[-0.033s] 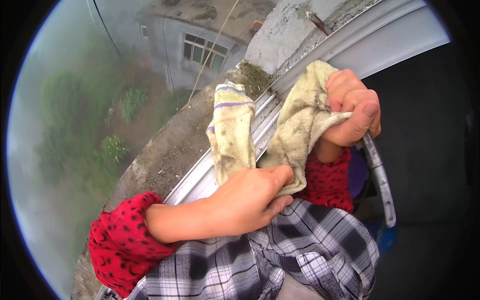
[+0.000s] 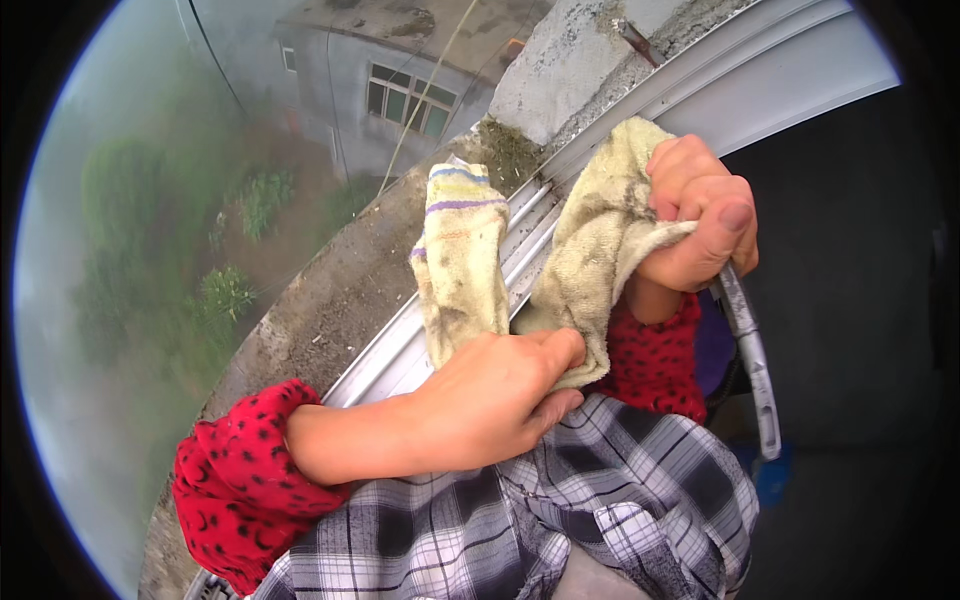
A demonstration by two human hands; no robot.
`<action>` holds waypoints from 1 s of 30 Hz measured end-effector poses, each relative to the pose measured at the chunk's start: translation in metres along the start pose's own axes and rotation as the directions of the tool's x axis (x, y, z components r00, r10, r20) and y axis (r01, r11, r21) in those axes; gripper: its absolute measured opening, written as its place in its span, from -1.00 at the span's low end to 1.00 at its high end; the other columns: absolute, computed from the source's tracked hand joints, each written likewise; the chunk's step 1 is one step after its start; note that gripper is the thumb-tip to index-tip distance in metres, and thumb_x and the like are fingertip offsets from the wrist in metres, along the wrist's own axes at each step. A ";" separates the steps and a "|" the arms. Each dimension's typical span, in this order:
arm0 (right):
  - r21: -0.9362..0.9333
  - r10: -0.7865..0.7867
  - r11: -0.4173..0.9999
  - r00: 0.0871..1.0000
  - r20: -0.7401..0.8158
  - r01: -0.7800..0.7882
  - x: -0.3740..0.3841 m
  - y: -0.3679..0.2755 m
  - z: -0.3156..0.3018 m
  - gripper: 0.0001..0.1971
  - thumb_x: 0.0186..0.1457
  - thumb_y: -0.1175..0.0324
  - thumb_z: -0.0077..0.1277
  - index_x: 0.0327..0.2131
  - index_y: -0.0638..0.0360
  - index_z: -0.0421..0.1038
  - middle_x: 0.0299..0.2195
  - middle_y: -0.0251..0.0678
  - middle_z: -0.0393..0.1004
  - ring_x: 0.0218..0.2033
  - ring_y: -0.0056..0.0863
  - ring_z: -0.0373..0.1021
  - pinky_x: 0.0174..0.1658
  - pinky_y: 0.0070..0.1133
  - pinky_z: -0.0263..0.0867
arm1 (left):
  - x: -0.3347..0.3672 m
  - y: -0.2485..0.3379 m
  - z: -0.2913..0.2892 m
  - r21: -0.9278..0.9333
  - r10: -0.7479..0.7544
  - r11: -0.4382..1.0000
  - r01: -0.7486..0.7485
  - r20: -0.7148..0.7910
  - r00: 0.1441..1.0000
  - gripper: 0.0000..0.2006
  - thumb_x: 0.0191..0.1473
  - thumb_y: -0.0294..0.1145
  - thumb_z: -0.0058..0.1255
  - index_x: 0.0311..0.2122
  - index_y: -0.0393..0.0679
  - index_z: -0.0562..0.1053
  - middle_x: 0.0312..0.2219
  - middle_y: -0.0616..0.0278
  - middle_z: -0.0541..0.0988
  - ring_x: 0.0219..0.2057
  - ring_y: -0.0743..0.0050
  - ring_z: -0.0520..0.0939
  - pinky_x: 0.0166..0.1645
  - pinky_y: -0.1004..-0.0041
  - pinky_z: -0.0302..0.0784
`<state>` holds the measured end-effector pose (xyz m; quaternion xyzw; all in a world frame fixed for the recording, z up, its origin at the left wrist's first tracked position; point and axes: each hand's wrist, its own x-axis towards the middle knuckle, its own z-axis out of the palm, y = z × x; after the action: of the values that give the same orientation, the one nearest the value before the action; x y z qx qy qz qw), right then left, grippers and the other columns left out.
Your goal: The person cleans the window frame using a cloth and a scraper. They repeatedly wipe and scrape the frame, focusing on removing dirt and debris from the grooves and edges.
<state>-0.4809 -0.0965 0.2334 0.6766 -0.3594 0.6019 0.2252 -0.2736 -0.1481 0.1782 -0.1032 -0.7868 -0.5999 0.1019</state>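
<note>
A soiled pale-yellow towel with dark smudges stretches between my two hands, above the white window track. My left hand reaches in from the lower left, its fingers closed on the towel's lower middle. One end, with blue and purple stripes, hangs out past that hand over the track. Farther up on the right, my right hand is in a fist around the other end, thumb on top. A small corner of cloth sticks out from under this fist. The fingertips of both hands are partly hidden.
The white metal window track runs diagonally beside a rough concrete ledge. Beyond the ledge is a drop to plants and a grey building. A grey bar-shaped handle hangs at right, by a dark area. Rusty metal juts from the wall.
Both hands and the towel have shifted very slightly to the left. The grip on the towel looks the same.
</note>
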 end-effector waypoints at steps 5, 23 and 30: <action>-0.088 0.018 0.996 0.995 0.097 -0.010 -0.003 -0.002 0.000 -0.57 0.39 0.27 -0.26 -0.61 0.18 0.16 -0.75 -0.35 0.15 -0.71 -0.57 0.05 -0.60 -0.54 -0.01 | -0.001 0.002 0.000 0.059 -0.036 0.998 0.034 0.028 0.999 -0.73 0.13 -0.39 0.12 -0.24 -0.28 0.29 -0.43 -0.14 0.54 -0.40 -0.34 0.58 -0.33 -0.05 0.47; 0.303 0.519 0.818 0.855 -0.024 -0.488 -0.030 0.002 0.007 -0.56 0.38 0.31 -0.30 -0.64 0.09 0.04 -0.76 -0.39 0.11 -0.71 -0.64 0.00 -0.62 -0.57 -0.04 | -0.003 -0.006 0.008 0.029 0.018 0.999 -0.018 0.003 1.000 -0.77 0.11 -0.45 0.11 -0.30 -0.33 0.30 -0.40 -0.16 0.53 -0.41 -0.35 0.59 -0.33 -0.02 0.53; -0.160 0.584 0.807 0.808 0.080 -0.568 -0.053 0.019 0.014 -0.60 0.34 0.37 -0.19 -0.63 0.23 0.17 -0.72 -0.37 0.22 -0.71 -0.59 0.12 -0.60 -0.52 0.03 | -0.003 -0.001 0.008 -0.005 0.021 1.000 -0.021 -0.006 1.000 -0.76 0.11 -0.45 0.11 -0.29 -0.32 0.29 -0.40 -0.16 0.53 -0.40 -0.36 0.59 -0.31 -0.03 0.52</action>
<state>-0.4871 -0.1075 0.1768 0.5560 -0.5991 0.5738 0.0515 -0.2708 -0.1410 0.1746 -0.1101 -0.7840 -0.6009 0.1102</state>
